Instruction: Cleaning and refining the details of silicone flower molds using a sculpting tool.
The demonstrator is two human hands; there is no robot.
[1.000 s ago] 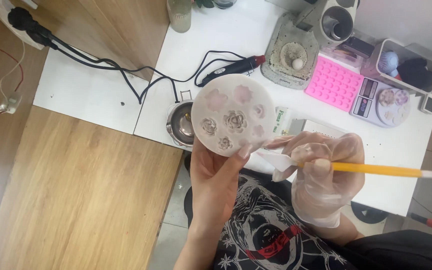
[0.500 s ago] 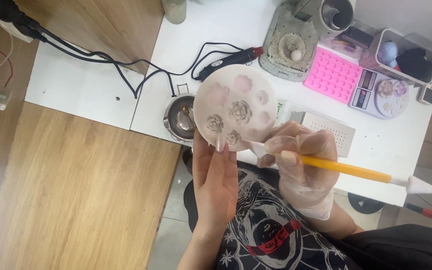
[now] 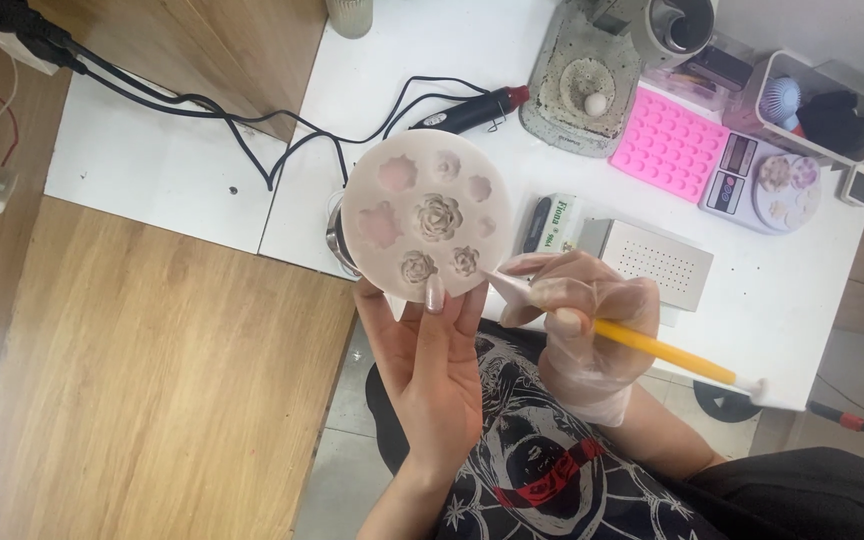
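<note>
My left hand [image 3: 430, 358] holds up a round pale pink silicone mould [image 3: 426, 214] with several flower-shaped cavities, fingertips under its lower edge and the thumb on its face. My right hand [image 3: 584, 335], in a clear thin glove, grips a yellow-handled tool [image 3: 664, 349] like a pen. The tool's white tip points at the mould's lower right rim, close to it or just touching. The other end of the tool has a white tip out past my wrist.
On the white table [image 3: 782, 300]: a black corded tool [image 3: 472, 110], a grey machine base [image 3: 587, 85], a pink grid mould [image 3: 667, 145], a small scale [image 3: 762, 185], a white perforated box [image 3: 652, 262] and a bin [image 3: 817, 110]. A metal pot sits behind the mould. Wooden floor lies to the left.
The mould has tilted more toward me and sits a bit lower. My right hand has brought the tool's tip up to the mould's lower right edge.
</note>
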